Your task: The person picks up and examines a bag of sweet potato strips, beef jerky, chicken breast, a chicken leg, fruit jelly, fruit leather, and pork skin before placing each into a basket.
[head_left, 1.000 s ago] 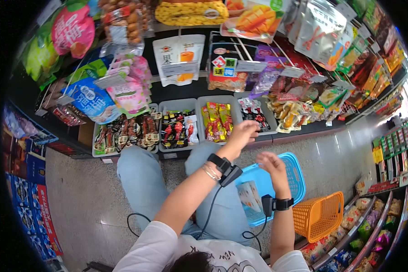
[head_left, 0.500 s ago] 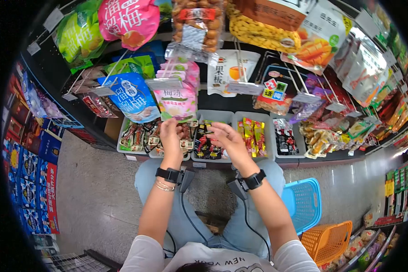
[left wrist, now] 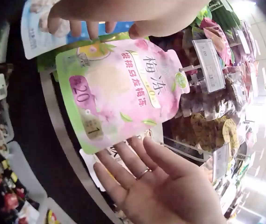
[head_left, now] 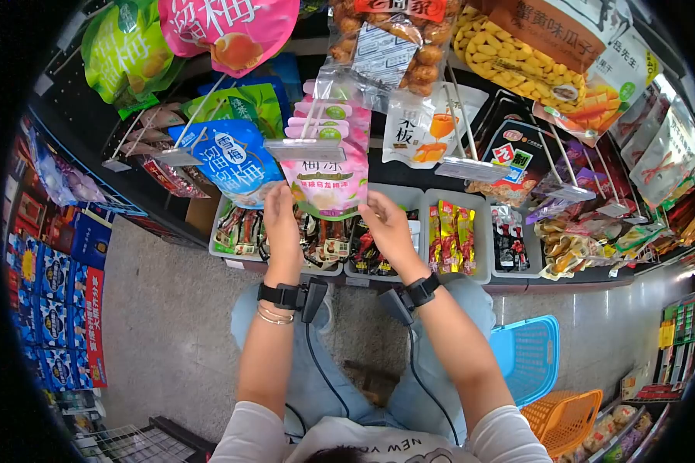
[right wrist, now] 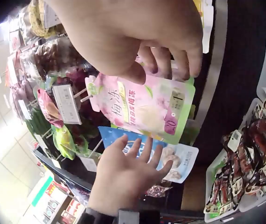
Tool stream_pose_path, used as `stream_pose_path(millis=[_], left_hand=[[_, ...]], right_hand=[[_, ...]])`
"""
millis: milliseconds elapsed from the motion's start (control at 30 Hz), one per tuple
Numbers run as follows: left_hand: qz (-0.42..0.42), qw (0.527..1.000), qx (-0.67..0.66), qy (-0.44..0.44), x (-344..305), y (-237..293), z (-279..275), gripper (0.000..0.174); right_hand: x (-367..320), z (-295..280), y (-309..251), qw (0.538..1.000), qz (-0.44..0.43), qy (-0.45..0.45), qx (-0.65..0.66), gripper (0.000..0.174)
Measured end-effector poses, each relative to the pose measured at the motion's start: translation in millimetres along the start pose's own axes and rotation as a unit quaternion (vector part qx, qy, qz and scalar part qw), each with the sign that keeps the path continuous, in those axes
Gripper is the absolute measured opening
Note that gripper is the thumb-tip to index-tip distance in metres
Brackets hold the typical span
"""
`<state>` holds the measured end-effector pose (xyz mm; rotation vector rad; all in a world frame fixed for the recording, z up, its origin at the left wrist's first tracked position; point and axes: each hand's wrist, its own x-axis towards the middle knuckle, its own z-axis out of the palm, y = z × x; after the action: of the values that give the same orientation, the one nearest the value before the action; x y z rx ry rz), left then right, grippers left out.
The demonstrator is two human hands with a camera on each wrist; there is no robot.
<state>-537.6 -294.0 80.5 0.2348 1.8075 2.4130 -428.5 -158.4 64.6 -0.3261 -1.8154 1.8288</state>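
Note:
A pink pouch of plum jelly (head_left: 328, 181) hangs at the front of a peg hook, its green lower edge facing me. My left hand (head_left: 283, 231) is at its left side, fingertips overlapping the lower edge of a blue pouch (head_left: 238, 163) in the head view. On the other side my right hand (head_left: 390, 231) has its thumb and fingers loosely extended right at the pink pouch's edge. The left wrist view shows the right hand (left wrist: 156, 191), ringed, with fingertips beside the pouch. In the right wrist view, the left hand's spread fingers (right wrist: 144, 154) lie in front of the blue pouch.
Grey bins (head_left: 486, 270) of small wrapped snacks line the low shelf below. More bags hang around, including a clear bag of brown snacks (head_left: 428, 58) above right. A blue basket (head_left: 547, 370) and an orange basket (head_left: 583, 413) stand on the floor at right.
Both hands have moved from the right, near the blue basket, to the left and up to either side of the pink pouch. The head view has turned left and come closer to the shelf.

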Motion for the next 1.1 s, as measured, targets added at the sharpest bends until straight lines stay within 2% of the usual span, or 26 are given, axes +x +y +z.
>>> stream_pose_path(millis=[133, 200, 233, 300, 600, 700, 733, 767, 800, 900, 1100], left_hand=[[-0.009, 0.999, -0.019, -0.047, -10, 3, -8, 0.025], [-0.006, 0.997, -0.023, -0.073, -15, 3, -13, 0.024], [-0.007, 0.998, -0.027, -0.055, -19, 5, -12, 0.024], [-0.011, 0.999, -0.036, -0.019, -29, 13, -6, 0.023], [-0.007, 0.999, -0.031, -0.022, -66, 21, -2, 0.024], [-0.049, 0.996, -0.047, -0.053, -76, 9, -4, 0.022], [-0.089, 0.991, -0.025, -0.099, -76, 3, -11, 0.018], [-0.115, 0.985, -0.03, -0.123, -79, -2, -11, 0.018], [-0.142, 0.978, -0.035, -0.148, -82, 0, -4, 0.019], [-0.205, 0.957, -0.05, -0.201, -87, 0, 7, 0.027], [-0.255, 0.934, -0.052, -0.244, -99, -20, 18, 0.029]], right_hand=[[0, 5, -5, 0.996, -0.02, -0.027, 0.088, 0.026], [-5, 8, -11, 0.992, 0.004, -0.054, 0.113, 0.025], [-8, 9, -15, 0.99, 0.016, -0.067, 0.125, 0.024], [-18, 11, -23, 0.991, 0.018, -0.062, 0.114, 0.025], [-54, -4, -50, 0.99, 0.049, -0.117, 0.058, 0.033], [-62, -12, -49, 0.989, 0.076, -0.113, 0.054, 0.032], [-65, -14, -42, 0.989, 0.092, -0.1, 0.064, 0.032], [-68, -16, -37, 0.987, 0.11, -0.087, 0.074, 0.032], [-71, -22, -35, 0.978, 0.164, -0.072, 0.104, 0.035], [-78, -40, -28, 0.966, 0.221, -0.066, 0.118, 0.039], [-94, -61, -21, 0.967, 0.213, -0.047, 0.132, 0.039]])
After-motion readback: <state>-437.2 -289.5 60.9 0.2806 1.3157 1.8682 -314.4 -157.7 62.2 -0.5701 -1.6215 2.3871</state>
